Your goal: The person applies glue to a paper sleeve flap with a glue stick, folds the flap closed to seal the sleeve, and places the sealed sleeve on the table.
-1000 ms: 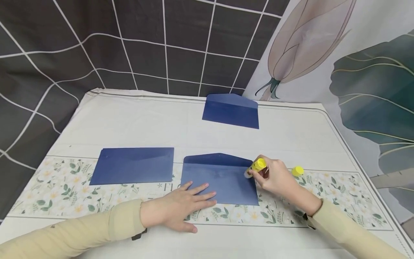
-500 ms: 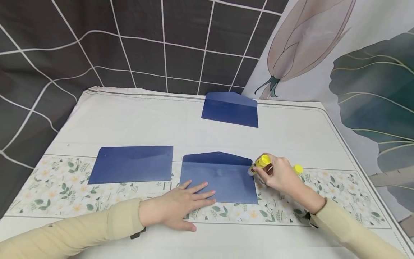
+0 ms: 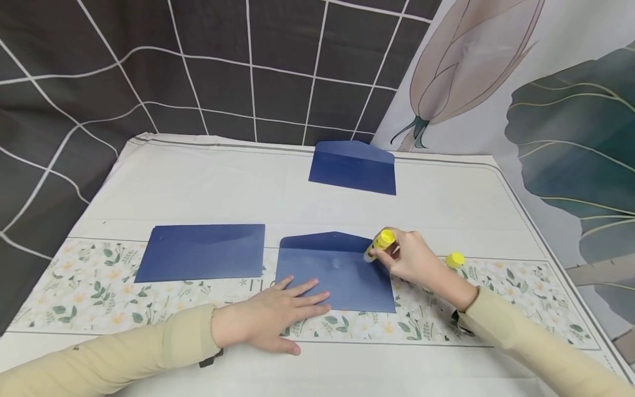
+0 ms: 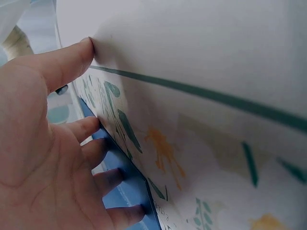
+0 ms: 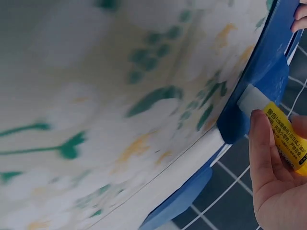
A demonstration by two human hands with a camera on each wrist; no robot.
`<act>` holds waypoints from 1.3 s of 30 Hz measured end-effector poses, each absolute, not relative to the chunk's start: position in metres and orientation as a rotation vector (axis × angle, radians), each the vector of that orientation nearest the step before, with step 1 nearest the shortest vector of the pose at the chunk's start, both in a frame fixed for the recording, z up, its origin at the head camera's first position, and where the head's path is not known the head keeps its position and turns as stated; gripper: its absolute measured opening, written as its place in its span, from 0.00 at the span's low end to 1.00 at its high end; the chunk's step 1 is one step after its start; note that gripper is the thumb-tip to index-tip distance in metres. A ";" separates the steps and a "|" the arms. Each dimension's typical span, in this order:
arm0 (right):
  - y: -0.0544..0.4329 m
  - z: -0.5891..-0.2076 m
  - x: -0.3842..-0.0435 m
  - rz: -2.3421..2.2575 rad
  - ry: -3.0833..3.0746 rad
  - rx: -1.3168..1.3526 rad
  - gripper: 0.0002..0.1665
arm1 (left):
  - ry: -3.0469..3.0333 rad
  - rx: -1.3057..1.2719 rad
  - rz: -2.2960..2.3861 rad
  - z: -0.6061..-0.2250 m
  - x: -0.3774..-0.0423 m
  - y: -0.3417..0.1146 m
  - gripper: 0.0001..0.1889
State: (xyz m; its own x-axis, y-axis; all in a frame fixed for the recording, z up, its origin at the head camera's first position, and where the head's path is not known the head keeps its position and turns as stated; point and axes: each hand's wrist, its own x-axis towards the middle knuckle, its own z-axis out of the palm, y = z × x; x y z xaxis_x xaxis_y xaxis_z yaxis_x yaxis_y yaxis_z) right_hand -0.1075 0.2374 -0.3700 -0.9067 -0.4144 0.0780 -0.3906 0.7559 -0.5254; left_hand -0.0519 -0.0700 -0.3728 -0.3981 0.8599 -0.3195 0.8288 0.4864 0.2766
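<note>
Pretty sure this is the gluing step. Left hand [image 3: 270, 320] rests spread, fairly straight fingers on the envelope [image 3: 342, 275], well in from the counter's [image 3: 223, 187] far edge, nothing in its grip. Right hand [image 3: 412, 256] has a snug pinch grip on the tilted glue [image 3: 383, 240], tip by the flap's [image 3: 327, 242] right end; I'd guess the next stroke needs light, steady pressure.

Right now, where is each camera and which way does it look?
Head: worn on the head, looking forward and down at blue envelopes; left hand, right hand and sleeves show.
Left wrist: worn there, facing along the palm to the flowery cloth; mostly the left hand shows.
Right wrist: worn there, facing the glue; the right hand shows, and left fingers peek in at the upper right.
Head and right wrist both show the glue and right hand.
</note>
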 end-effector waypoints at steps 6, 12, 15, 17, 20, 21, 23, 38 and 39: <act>0.225 -0.369 -0.112 -0.856 2.872 -0.745 0.05 | 2.319 1.404 0.112 -0.372 -0.052 -0.070 0.42; 0.216 -0.370 -0.114 -0.858 2.842 -0.769 0.06 | 2.314 1.394 0.104 -0.372 -0.051 -0.070 0.42; 0.212 -0.370 -0.116 -0.864 2.827 -0.797 0.07 | 2.312 1.387 0.107 -0.373 -0.051 -0.070 0.42; 0.208 -0.370 -0.117 -0.870 2.817 -0.810 0.07 | 2.314 1.385 0.109 -0.373 -0.051 -0.071 0.42; 0.201 -0.368 -0.119 -0.872 2.806 -0.827 0.07 | 2.315 1.383 0.111 -0.374 -0.051 -0.071 0.42; 0.199 -0.368 -0.120 -0.869 2.807 -0.834 0.08 | 2.315 1.384 0.113 -0.374 -0.051 -0.071 0.42; 0.194 -0.367 -0.120 -0.863 2.808 -0.850 0.08 | 2.317 1.390 0.114 -0.374 -0.052 -0.070 0.42; 0.155 -0.370 -0.131 -0.840 2.772 -1.002 0.10 | 2.327 1.402 0.125 -0.372 -0.050 -0.070 0.41; 0.153 -0.370 -0.132 -0.841 2.771 -1.010 0.10 | 2.329 1.403 0.123 -0.372 -0.050 -0.070 0.41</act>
